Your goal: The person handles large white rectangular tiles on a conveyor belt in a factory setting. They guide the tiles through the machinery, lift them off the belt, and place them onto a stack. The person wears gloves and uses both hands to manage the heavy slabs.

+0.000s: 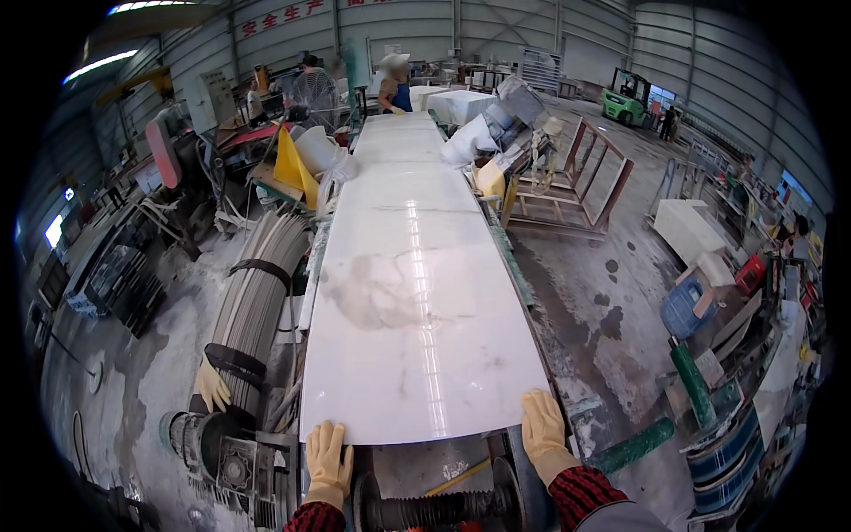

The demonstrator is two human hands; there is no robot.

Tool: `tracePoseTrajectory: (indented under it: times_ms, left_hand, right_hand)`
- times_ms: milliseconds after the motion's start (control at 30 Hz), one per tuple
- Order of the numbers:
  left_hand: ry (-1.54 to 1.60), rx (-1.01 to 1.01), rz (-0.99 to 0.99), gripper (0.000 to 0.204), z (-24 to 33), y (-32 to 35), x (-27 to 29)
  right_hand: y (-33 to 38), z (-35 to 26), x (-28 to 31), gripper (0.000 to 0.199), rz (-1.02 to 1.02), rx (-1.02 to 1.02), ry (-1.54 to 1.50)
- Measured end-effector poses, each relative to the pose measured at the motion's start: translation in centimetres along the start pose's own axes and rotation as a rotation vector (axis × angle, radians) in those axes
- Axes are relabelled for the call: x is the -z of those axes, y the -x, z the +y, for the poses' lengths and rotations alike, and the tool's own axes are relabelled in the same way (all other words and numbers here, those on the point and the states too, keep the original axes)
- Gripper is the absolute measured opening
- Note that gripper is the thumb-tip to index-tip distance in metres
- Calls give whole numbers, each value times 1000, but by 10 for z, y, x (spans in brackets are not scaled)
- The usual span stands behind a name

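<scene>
A polished white stone slab [403,355], long and flat with smoky grey-brown veining and a glossy streak of reflected light, lies on a narrow machine bed, its near edge between two gloved hands in a cavernous metal-walled workshop. The left hand [328,465], in a cream glove, sits at the near left corner with fingers extended and together; the right hand [546,436], its fingers straight, reaches the near right corner. Whether either grips the stone cannot be told. Red-and-black knitted cuffs show at both wrists. Just below the edge run a ribbed black shaft [434,510] and a thin yellow rod [456,477]. Crowding the left side are a bundle of pale, slender strips [253,297] strapped in black bands, a loose cream glove [213,385] and a finned grey motor [235,465]. Farther up, a bent yellow panel [294,168] and bulky plastic-wrapped parts [470,142] hem in the bed. At right stand a rusty brown open frame [605,197], a blue plastic jug [684,307] and rough green cylinders [631,445]. A person in a pale cap [395,87] stands beyond the far end; a green forklift [625,99] is parked in the background.
</scene>
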State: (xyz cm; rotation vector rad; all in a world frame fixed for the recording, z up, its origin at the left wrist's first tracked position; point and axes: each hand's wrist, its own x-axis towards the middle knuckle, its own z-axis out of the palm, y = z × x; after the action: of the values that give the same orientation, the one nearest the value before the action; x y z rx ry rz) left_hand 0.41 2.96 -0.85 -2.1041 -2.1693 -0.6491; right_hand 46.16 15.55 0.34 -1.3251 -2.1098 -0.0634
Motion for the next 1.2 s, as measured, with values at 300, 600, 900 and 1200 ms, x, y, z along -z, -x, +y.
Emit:
tracePoseTrajectory:
  times_ms: [300, 600, 900, 1200]
  left_hand:
    - [19, -2, 17, 53, 0, 2, 5]
    - [55, 17, 4, 52, 3, 7, 7]
    - [0, -15, 46, 54, 3, 11, 5]
    - [28, 11, -16, 53, 9, 10, 13]
  right_hand:
    - [5, 0, -4, 31, 35, 23, 14]
    - [6, -4, -1, 30, 2, 20, -9]
    - [11, -2, 1, 30, -16, -7, -23]
    - [17, 3, -2, 34, 40, 31, -19]
